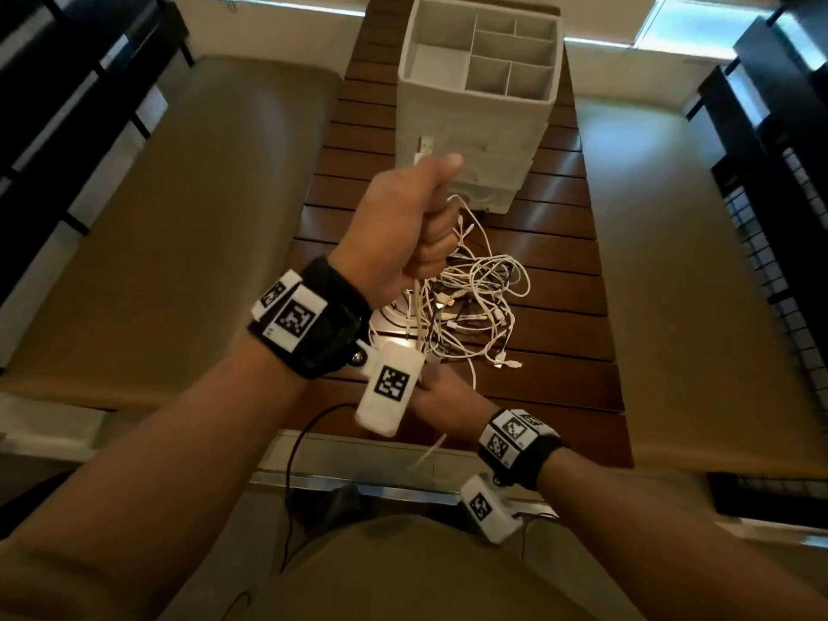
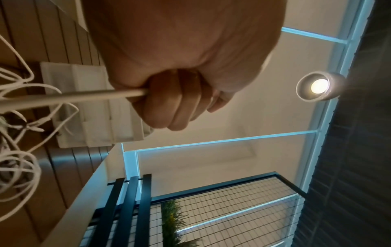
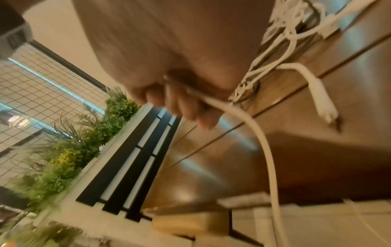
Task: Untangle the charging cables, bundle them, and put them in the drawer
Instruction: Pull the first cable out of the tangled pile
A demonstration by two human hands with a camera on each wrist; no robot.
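My left hand (image 1: pixel 414 221) is raised in a fist over the table, gripping one white cable (image 2: pixel 84 97); the cable's USB plug (image 1: pixel 424 147) sticks up above the thumb. That cable runs down to my right hand (image 1: pixel 448 396), which sits low at the table's near edge, partly hidden behind the left wrist camera. In the right wrist view its curled fingers (image 3: pixel 186 105) hold the white cable (image 3: pixel 256 133), whose tail hangs below. The tangled pile of white cables (image 1: pixel 479 302) lies on the wooden table between the hands. The white drawer unit (image 1: pixel 475 127) stands just beyond, drawers closed.
The slatted wooden table (image 1: pixel 560 271) is narrow, with tan benches (image 1: pixel 201 226) on both sides. The drawer unit's top is an open tray of compartments (image 1: pixel 488 51). A loose connector (image 3: pixel 323 103) lies by the pile. Black railings and a wire-mesh fence flank the benches.
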